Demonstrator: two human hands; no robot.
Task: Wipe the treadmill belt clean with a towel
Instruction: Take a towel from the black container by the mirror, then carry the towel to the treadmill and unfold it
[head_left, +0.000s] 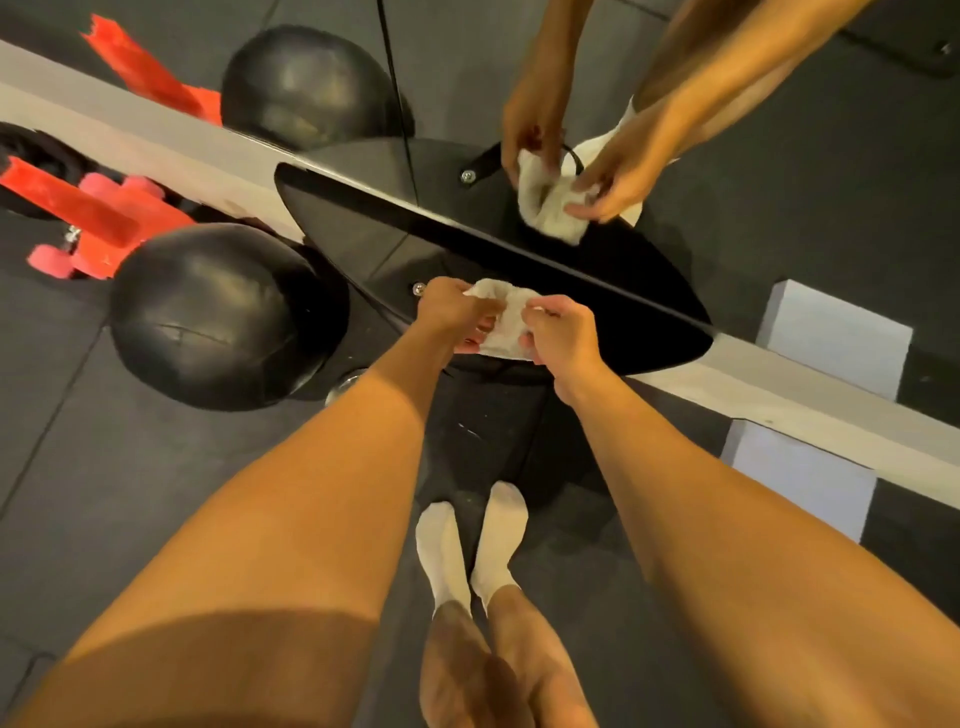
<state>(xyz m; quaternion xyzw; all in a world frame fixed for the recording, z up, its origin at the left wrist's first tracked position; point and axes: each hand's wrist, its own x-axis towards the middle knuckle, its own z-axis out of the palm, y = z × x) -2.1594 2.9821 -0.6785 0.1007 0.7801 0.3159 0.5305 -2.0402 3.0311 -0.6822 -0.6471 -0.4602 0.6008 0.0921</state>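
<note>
Left hand (447, 306): we see its fingers curled round the towel's 9 o'clock edge, gripping it.
Right hand (563, 332): thumb and fingers pinch the towel's 3 o'clock edge, knuckles toward us.
Towel (506, 322): white and crumpled, held in the air between the two hands, just above frame centre. It hangs over the near rim of the cover and does not touch the belt.
Belt (483, 436): dark, with a few pale scuffs. It runs from the cover toward 6 o'clock, between our forearms.
Socks (447, 551): white, side by side on the belt, at 6 o'clock from the towel, toes toward 12.
Cover (639, 332): glossy black, rounded, at 12 o'clock of the belt, butting against the mirror's pale sill.
Mirror (467, 78): fills the frame from 10 to 2 o'clock. In it we see both hands and the towel doubled at 1 o'clock.
Ball (208, 317): black, on the floor at 9 o'clock from the hands, close beside the cover.
Red frame (88, 218): at 10 o'clock from the ball, against the sill. We cannot tell what it is.
Block (800, 483): pale, at 4 o'clock from the hands, against the sill.
</note>
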